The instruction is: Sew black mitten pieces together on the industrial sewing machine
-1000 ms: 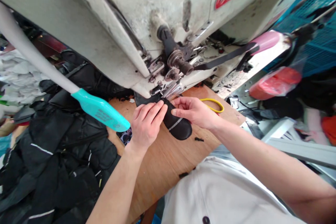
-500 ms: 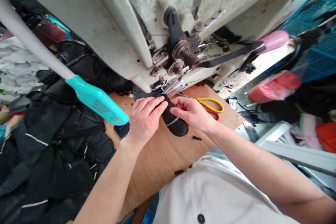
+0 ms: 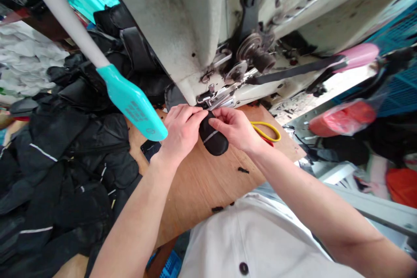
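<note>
Holding rounded black fabric piece with pale stripe at off-white metal sewing machine | left hand over left edge, grip unclear; right hand pinching right edge | risk: uneven pull skewing it, either hand straying into silvery metal guide

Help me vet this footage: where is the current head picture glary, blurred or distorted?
In the head view, glare washes out the pale panel at right; the white pile at left looks smeary; the right forearm seems stretched toward the edge; the left hand and right hand are fairly clear, but the black piece shows little texture.
</note>
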Action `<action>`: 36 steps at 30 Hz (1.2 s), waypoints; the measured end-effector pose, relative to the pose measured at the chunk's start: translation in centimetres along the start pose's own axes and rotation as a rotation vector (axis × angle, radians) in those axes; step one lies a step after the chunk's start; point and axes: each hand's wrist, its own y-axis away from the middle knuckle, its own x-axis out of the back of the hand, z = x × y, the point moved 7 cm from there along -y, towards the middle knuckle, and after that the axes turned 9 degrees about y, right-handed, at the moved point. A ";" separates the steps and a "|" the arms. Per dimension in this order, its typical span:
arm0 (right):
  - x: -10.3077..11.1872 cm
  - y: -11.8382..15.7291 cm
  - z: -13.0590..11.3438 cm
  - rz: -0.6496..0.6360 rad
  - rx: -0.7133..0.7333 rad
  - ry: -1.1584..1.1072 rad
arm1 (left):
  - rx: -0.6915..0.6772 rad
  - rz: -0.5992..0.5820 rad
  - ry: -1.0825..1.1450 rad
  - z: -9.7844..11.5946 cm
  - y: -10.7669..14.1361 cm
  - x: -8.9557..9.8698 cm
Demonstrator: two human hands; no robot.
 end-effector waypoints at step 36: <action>0.3 -0.5 -0.9 0.090 -0.003 0.077 | -0.010 0.142 -0.050 -0.8 1.0 0.7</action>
